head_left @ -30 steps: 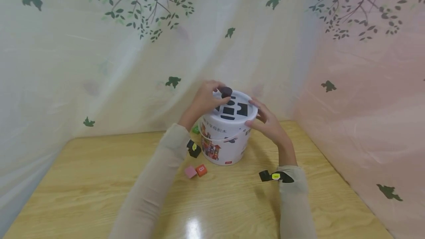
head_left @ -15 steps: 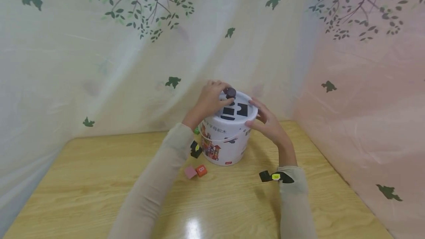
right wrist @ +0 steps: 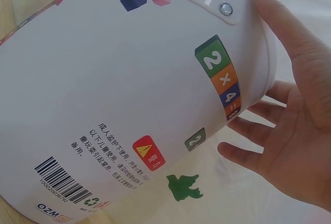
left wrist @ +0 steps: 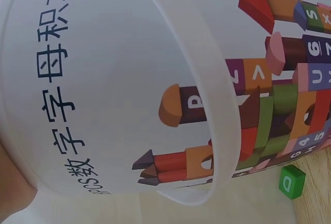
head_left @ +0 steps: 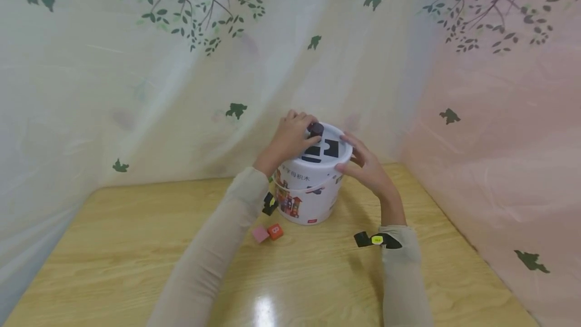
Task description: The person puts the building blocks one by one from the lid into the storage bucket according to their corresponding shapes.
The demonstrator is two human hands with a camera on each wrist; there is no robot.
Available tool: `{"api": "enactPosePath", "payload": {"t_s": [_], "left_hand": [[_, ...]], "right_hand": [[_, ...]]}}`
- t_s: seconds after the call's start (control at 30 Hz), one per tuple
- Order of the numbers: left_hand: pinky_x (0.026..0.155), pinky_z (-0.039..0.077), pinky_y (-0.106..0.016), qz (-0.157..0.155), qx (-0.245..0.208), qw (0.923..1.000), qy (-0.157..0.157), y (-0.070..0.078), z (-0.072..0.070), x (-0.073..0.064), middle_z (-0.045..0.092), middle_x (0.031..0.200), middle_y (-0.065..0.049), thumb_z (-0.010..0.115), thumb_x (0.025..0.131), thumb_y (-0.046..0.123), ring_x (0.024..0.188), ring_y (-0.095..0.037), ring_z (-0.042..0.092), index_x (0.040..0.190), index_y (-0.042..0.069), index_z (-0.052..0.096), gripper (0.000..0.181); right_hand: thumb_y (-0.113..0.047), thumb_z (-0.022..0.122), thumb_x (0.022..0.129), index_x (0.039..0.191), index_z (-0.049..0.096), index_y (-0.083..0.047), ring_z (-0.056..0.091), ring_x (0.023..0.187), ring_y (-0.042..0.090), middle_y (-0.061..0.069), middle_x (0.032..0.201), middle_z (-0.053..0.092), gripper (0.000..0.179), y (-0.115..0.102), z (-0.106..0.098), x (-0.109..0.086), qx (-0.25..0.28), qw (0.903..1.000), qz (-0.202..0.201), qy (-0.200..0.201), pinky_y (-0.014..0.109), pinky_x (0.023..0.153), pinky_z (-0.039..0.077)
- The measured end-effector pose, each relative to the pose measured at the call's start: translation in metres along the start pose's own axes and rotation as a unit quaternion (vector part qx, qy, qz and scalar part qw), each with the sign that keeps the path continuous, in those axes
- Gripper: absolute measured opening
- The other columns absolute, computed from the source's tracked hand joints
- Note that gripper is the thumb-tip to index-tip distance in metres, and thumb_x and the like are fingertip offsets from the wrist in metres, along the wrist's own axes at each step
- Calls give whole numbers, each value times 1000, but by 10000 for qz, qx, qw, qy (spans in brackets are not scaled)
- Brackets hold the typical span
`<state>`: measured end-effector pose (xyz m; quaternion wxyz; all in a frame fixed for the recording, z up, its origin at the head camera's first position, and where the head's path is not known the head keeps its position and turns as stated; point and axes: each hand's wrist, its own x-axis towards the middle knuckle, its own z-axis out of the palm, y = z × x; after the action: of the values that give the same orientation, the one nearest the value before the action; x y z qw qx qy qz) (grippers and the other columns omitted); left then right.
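Note:
A white block bucket [head_left: 313, 203] with printed toy blocks stands upright on the table. Dark shape holes are cut in its lid [head_left: 341, 158]. My left hand [head_left: 290, 138] pinches a dark cylindrical block [head_left: 316, 129] over the far-left part of the lid; its lower end is hard to make out against the dark holes. My right hand [head_left: 369, 173] holds the bucket's right side at the rim, thumb in front and fingers toward the back. In the right wrist view, the thumb of this right hand [right wrist: 300, 125] touches the rim, with several fingers spread behind the bucket.
A pink block [head_left: 260, 234] and a red block [head_left: 275, 231] marked B lie in front of the bucket on the wooden table [head_left: 150, 246]. A green block [left wrist: 292, 181] is on its left. Close behind hangs a leaf-patterned curtain [head_left: 195, 115].
My left hand has moved slightly right with the dark block, which now stands more upright and lower over the lid. The right hand has stayed at the rim.

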<state>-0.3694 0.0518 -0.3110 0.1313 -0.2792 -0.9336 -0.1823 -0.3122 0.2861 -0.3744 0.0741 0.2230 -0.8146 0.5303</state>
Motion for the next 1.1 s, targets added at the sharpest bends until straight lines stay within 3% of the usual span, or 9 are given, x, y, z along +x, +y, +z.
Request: {"api": "enactPosePath", "payload": {"t_s": [0.6,1.1], "left_hand": [[107,40,-44,-129,379,9991,-102,-1,2,0,56,130,-9,59,100,49,121,-26,42,138,13,57,52],[107,38,-46,-146,315,9994,-89,-2,3,-1,54,131,-8,61,98,51,122,-27,41,136,19,58,50]], "right_hand": [[-18,72,92,160,33,-21,27,154,37,2,171,19,79,1,0,-1,-6,10000,52,9,66,120,24],[-17,73,92,160,33,-21,27,154,36,0,171,21,79,1,0,-2,-37,10000,33,23,65,121,24]]}}
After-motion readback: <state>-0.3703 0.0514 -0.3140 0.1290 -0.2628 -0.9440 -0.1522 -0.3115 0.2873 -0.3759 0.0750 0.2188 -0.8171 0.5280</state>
